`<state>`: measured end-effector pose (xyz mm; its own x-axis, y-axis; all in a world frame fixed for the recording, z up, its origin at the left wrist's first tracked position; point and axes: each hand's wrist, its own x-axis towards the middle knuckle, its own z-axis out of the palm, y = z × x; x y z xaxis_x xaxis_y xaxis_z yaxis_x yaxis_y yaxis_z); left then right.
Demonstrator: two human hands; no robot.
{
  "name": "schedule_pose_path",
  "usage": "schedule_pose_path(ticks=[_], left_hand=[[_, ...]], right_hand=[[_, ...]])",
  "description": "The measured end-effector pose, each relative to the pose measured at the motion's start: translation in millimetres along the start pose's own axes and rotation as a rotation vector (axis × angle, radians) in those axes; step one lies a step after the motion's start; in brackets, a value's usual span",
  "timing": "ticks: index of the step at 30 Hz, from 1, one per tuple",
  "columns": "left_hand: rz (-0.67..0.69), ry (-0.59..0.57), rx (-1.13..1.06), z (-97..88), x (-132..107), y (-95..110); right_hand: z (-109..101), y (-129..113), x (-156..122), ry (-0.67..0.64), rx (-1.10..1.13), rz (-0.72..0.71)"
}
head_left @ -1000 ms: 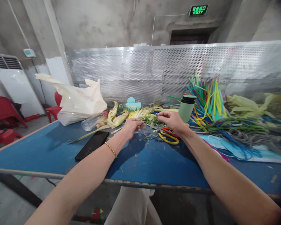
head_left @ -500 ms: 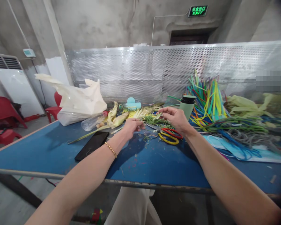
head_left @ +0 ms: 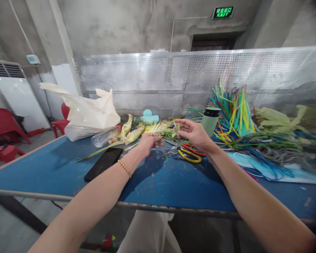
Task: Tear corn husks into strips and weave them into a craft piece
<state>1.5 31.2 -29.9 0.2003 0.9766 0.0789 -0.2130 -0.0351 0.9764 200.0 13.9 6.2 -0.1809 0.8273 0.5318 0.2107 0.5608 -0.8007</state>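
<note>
My left hand [head_left: 150, 142] is closed in a pinch low over the blue table [head_left: 160, 186]. What sits between its fingertips is too small to make out. My right hand [head_left: 193, 133] is raised to the right, thumb and fingers apart and curved. A pale strip, like corn husk [head_left: 177, 126], shows at its fingertips; whether they touch it I cannot tell. Between and behind the hands lie pale husks [head_left: 135, 135] and thin green strands [head_left: 169, 134]. Scissors with one red and one yellow handle [head_left: 190, 156] rest just below my right hand.
A black phone [head_left: 104, 163], a clear bottle [head_left: 105, 137] and a white plastic bag [head_left: 91, 114] are on the left. A green tumbler [head_left: 211, 121] stands at right, before colourful strips [head_left: 237, 112], tangled cords [head_left: 271, 154] and blue masks [head_left: 265, 168]. A perforated metal panel [head_left: 147, 80] rises behind.
The fingers of my right hand have spread from a pinch, and that hand has shifted slightly. My left hand stays in place, still closed.
</note>
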Motion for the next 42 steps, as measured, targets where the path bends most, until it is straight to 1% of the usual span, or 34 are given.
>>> schedule_pose_path(ticks=[6,16,25,31,35,40,42], left_hand=[[-0.003,0.017,-0.001,1.1,-1.5,2.0],[0.005,0.018,0.005,-0.9,2.1,-2.0],[0.017,0.008,0.022,-0.4,0.7,-1.2],[0.019,0.010,0.017,0.0,0.6,-1.1],[0.023,0.006,0.014,0.8,-0.1,-0.3],[0.014,0.014,0.023,1.0,-0.9,0.4],[0.017,0.019,0.026,1.0,-1.0,0.4]], right_hand=[[-1.0,0.8,1.5,0.057,-0.030,0.030],[-3.7,3.8,2.6,0.142,-0.105,0.040],[-5.9,8.4,3.1,0.165,-0.172,0.110],[-5.6,6.0,2.9,0.149,-0.161,0.104],[-6.0,8.7,3.2,0.145,-0.160,0.094],[-5.7,11.2,5.2,0.185,-0.155,0.087],[-9.9,8.0,7.2,0.224,-0.150,0.069]])
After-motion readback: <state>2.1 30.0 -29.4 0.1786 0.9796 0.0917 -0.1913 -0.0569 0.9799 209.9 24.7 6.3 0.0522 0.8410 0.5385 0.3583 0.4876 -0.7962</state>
